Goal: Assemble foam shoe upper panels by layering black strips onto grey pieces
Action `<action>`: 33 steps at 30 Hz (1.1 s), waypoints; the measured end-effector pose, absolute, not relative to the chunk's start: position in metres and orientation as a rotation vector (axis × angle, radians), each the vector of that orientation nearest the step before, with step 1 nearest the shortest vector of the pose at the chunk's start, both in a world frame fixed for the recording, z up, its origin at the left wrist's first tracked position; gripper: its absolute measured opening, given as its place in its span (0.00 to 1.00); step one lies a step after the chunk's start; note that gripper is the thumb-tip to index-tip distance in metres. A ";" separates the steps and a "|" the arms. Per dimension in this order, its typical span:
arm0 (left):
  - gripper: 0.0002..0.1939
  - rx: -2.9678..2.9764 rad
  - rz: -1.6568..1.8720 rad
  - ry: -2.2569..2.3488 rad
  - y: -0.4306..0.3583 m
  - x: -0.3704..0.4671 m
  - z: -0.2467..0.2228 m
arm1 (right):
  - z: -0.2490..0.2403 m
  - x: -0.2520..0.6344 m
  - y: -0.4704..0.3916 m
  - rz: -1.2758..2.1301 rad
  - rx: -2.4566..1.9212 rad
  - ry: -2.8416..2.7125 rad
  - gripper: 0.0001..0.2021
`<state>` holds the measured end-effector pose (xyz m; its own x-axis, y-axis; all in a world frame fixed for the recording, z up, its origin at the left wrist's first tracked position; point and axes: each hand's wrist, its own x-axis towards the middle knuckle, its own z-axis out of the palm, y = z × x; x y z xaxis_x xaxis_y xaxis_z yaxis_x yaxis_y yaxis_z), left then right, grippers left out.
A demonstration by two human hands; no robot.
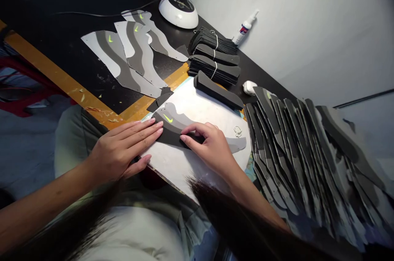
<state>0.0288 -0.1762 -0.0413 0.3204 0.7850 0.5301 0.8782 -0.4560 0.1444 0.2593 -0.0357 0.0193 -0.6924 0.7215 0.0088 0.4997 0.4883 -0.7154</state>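
Note:
A grey and black shoe-upper piece [178,120] with a small yellow-green mark lies flat on a white board [172,166]. My left hand [123,148] rests flat on its left end, fingers stretched out. Over the middle of the piece, my right hand [209,142] is bent, thumb and index finger close together at the edge of its black part. Whatever lies between those fingertips is too small to make out.
Three similar pieces [111,53] lie at the upper left. Banded black strips [215,68], a loose strip stack [217,90], a lamp base [178,8] and a glue bottle [245,29] stand behind. Many grey pieces [295,150] are stacked at the right.

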 end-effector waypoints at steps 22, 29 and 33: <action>0.41 -2.451 -0.586 -1.624 -0.173 0.069 -0.027 | 0.018 0.261 -0.032 1.069 -0.981 -2.443 0.07; 0.41 -2.448 -0.570 -1.605 -0.173 0.067 -0.026 | 0.020 0.261 -0.030 1.119 -0.964 -2.462 0.07; 0.41 -2.440 -0.518 -1.573 -0.171 0.066 -0.024 | 0.020 0.260 -0.031 1.068 -0.961 -2.521 0.07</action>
<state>0.0656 -0.1712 -0.0238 0.3753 0.8408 0.3901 0.9081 -0.4179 0.0271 0.2602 -0.0307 0.0198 -0.7554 0.6544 -0.0341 0.4797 0.5168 -0.7091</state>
